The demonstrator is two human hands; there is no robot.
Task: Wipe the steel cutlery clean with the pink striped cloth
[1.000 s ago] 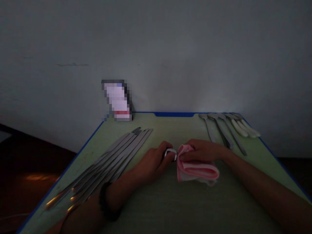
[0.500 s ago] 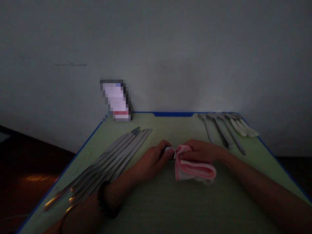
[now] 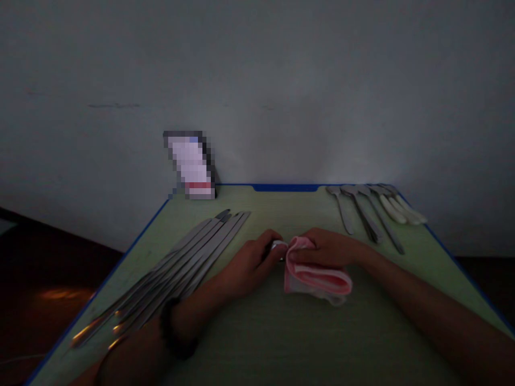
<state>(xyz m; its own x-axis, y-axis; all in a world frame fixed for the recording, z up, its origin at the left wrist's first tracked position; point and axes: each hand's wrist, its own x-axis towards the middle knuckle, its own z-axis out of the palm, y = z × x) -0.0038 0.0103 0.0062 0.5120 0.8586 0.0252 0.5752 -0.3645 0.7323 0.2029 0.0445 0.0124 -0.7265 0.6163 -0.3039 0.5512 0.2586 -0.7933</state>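
My left hand is closed around a shiny metal utensil, only whose end shows between my fingers. My right hand pinches a folded pink cloth and presses it against that metal end. Both hands rest near the middle of a green table. Most of the utensil is hidden inside my left hand and under the cloth.
A row of several long metal utensils lies diagonally at the left. Several spoons lie at the back right. A blurred upright card leans against the wall at the back. The table has a blue rim.
The cloth and my right hand have slid slightly left over the metal end, covering more of it. My left hand has stayed almost still.
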